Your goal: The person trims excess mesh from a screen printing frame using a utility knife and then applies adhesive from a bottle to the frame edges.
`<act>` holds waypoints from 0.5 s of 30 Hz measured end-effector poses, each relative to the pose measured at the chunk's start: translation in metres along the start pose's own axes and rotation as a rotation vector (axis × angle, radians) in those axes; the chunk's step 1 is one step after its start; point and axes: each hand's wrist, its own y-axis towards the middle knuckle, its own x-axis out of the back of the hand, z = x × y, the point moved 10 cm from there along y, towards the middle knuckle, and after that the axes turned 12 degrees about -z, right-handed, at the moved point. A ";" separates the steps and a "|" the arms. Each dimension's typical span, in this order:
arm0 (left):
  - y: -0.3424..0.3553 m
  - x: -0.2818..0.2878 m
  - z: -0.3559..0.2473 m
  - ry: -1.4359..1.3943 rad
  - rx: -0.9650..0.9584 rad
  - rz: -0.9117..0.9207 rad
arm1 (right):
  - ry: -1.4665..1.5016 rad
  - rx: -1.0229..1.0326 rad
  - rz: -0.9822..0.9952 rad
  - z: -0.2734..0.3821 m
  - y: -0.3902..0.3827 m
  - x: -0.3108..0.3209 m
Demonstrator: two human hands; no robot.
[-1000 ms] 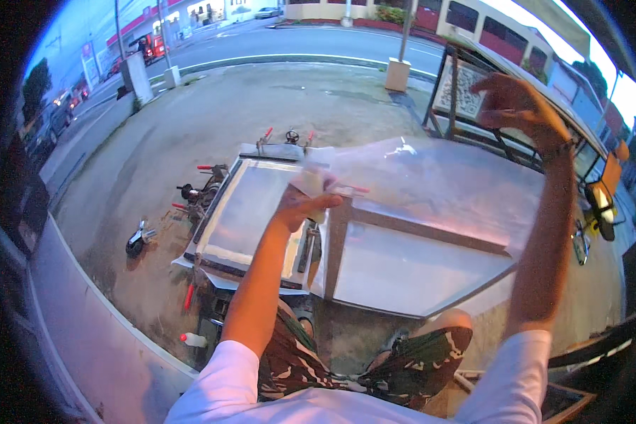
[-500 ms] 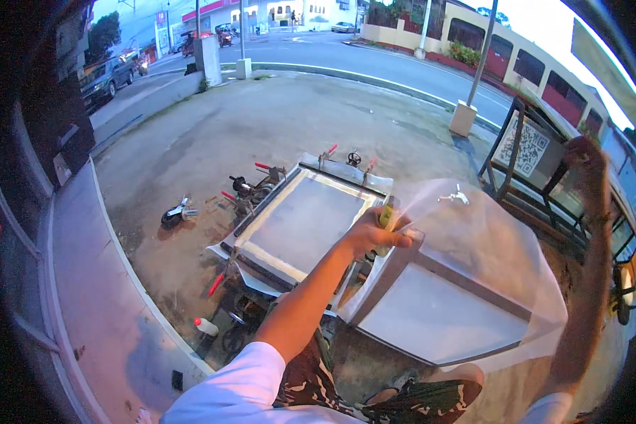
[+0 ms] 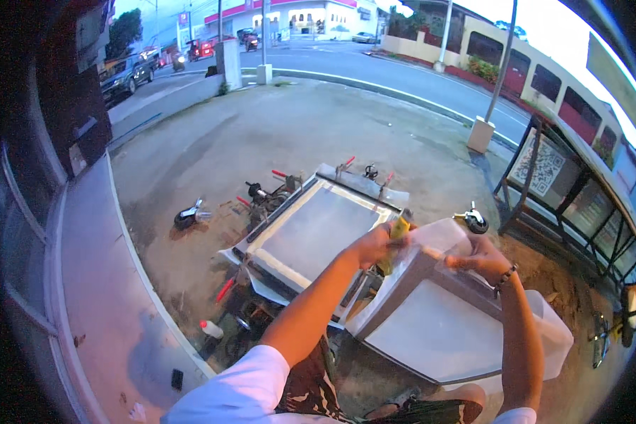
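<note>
My left hand [image 3: 373,246] grips a yellow-handled tool [image 3: 401,226] whose kind I cannot make out. It is at the near corner of a brown-bordered frame [image 3: 387,298] with a pale middle. Over that frame drapes a thin translucent sheet [image 3: 439,236], its edge bunched up at the corner. The fingers of my right hand [image 3: 482,260] are closed on the sheet there, close to my left hand. To the left lies a second frame [image 3: 290,268], bordered with pale tape, with red-handled clamps [image 3: 225,290] around its edges.
Loose caster wheels lie on the concrete, one on the left [image 3: 189,215] and one beyond my right hand [image 3: 476,220]. A white bottle with a red cap [image 3: 211,329] stands near the low ledge [image 3: 120,297]. A black metal rack [image 3: 537,198] is at the right.
My right hand has come down and inward from raised at the far right to the frame's corner. The sheet, spread wide before, is now gathered between my hands. The view has shifted slightly.
</note>
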 end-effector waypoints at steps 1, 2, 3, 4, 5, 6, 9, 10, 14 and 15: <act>0.011 0.022 0.025 -0.126 0.188 -0.082 | -0.003 -0.070 -0.031 -0.003 -0.002 0.002; 0.016 0.052 0.029 -0.044 0.195 -0.231 | 0.002 -0.137 -0.066 -0.011 0.000 0.005; 0.016 0.086 0.030 0.038 0.202 -0.380 | 0.044 -0.114 -0.107 -0.011 0.005 0.006; 0.013 0.116 0.032 0.119 0.211 -0.520 | 0.083 -0.098 -0.156 -0.012 0.008 0.010; 0.010 0.149 0.034 0.222 0.190 -0.609 | 0.123 -0.080 -0.194 -0.014 0.013 0.009; 0.011 0.168 0.033 0.318 0.169 -0.674 | 0.152 -0.068 -0.252 -0.016 0.012 0.017; 0.011 0.141 -0.015 0.020 -0.085 -0.471 | 0.178 0.039 -0.260 -0.025 0.024 0.029; 0.007 0.123 -0.036 -0.073 -0.145 -0.403 | 0.169 0.064 -0.272 -0.027 0.029 0.034; -0.011 0.109 -0.067 0.011 -0.291 -0.495 | 0.217 0.114 -0.153 -0.015 0.034 0.019; -0.008 0.111 -0.060 -0.089 -0.245 -0.473 | 0.286 0.070 -0.101 -0.021 0.037 0.015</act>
